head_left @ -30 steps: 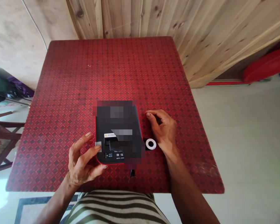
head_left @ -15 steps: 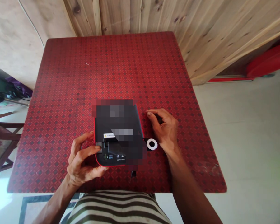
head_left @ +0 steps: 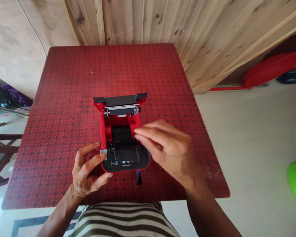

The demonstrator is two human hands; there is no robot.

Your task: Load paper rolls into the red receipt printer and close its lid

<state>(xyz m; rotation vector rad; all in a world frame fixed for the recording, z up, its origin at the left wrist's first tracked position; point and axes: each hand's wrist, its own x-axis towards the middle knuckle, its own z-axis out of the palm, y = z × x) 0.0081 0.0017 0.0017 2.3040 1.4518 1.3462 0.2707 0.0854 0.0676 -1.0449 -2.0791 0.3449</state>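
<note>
Red-and-black plastic printer (head_left: 125,166), black lid (head_left: 120,100) raised, sits on my red-patterned tabletop (head_left: 64,98); left hand (head_left: 87,168) grips its near corner, right hand (head_left: 170,148) open beside its bay (head_left: 120,135), hands apart.

The printer (head_left: 124,166) is black outside and red inside. The tablecloth (head_left: 64,98) is red with dark diamonds. The shirt (head_left: 123,220) has olive and cream stripes.

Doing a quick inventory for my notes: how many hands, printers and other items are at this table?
Hands (left hand, right hand): 2
Thermal printer, lid open: 1
Dark strip at its front edge: 1
Total: 4
</note>
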